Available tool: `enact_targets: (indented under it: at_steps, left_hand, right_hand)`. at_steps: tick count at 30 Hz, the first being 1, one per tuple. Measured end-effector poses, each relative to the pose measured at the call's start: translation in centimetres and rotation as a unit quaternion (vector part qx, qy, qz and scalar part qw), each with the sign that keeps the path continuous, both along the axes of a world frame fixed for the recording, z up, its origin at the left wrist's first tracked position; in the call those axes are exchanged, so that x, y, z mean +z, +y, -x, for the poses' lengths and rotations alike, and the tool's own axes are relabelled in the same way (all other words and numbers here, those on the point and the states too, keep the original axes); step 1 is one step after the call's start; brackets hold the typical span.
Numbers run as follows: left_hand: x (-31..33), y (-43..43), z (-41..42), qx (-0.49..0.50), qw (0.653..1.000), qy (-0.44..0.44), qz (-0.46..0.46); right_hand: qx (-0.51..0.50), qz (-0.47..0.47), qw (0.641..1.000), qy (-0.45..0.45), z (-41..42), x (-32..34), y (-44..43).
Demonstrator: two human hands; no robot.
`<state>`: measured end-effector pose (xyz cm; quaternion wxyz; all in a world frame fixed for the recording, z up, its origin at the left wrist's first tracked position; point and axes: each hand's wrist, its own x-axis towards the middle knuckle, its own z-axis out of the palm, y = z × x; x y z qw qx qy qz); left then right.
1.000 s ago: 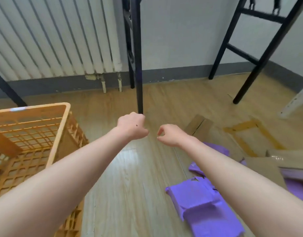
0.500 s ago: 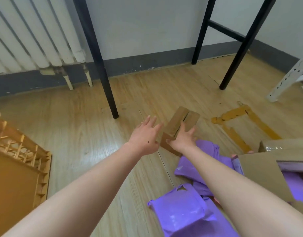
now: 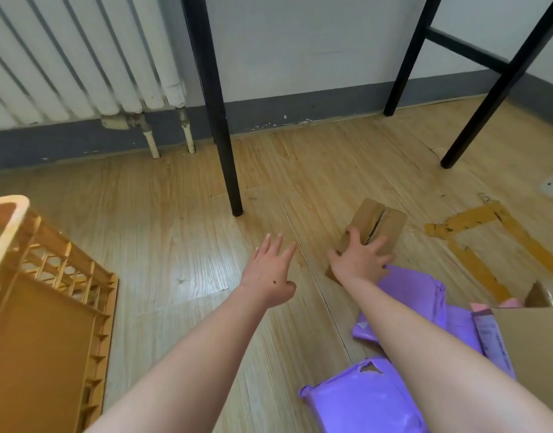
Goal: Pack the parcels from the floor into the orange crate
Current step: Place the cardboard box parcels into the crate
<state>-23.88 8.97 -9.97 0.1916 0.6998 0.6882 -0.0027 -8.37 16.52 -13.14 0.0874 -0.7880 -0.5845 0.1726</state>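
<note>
My right hand (image 3: 359, 262) rests spread on the near end of the cardboard parcel (image 3: 383, 221) on the floor (image 3: 175, 239), long axis pointing away from me; left hand (image 3: 269, 273) spread, empty, just left; orange crate (image 3: 44, 323) far left.

One orange crate (image 3: 47, 307); two hands, the left hand (image 3: 269, 276) and the right hand (image 3: 356, 260); two brown cardboard boxes, a small box (image 3: 392, 223) and a large box (image 3: 537, 345); at least three purple mailer bags (image 3: 362, 398), overlapping, exact count unclear; three black legs (image 3: 219, 120); one white radiator (image 3: 65, 57) with two pipes (image 3: 151, 145).
</note>
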Motion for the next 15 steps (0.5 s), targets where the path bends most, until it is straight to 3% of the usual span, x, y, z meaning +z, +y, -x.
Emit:
enact_targets:
  at_steps: [3,6,10,15]
  left_hand:
    - [0.3,-0.4,0.9,0.031,0.998,-0.055,-0.007]
    - [1.5,-0.1,1.4,0.128,0.969,-0.211,-0.019]
    - [3.8,0.5,1.9,0.28,0.86,-0.427,-0.013]
    - [7.2,-0.7,3.2,0.353,0.751,-0.555,-0.046]
  right_hand:
    - [0.01,-0.056,0.998,-0.02,0.4,0.3,-0.6]
    - [0.071,-0.106,0.99,-0.055,1.8,1.4,-1.5]
    - [0.172,-0.177,0.967,-0.055,5.1,3.7,-3.1]
    - [0.273,-0.33,0.902,-0.052,9.4,7.8,-5.6]
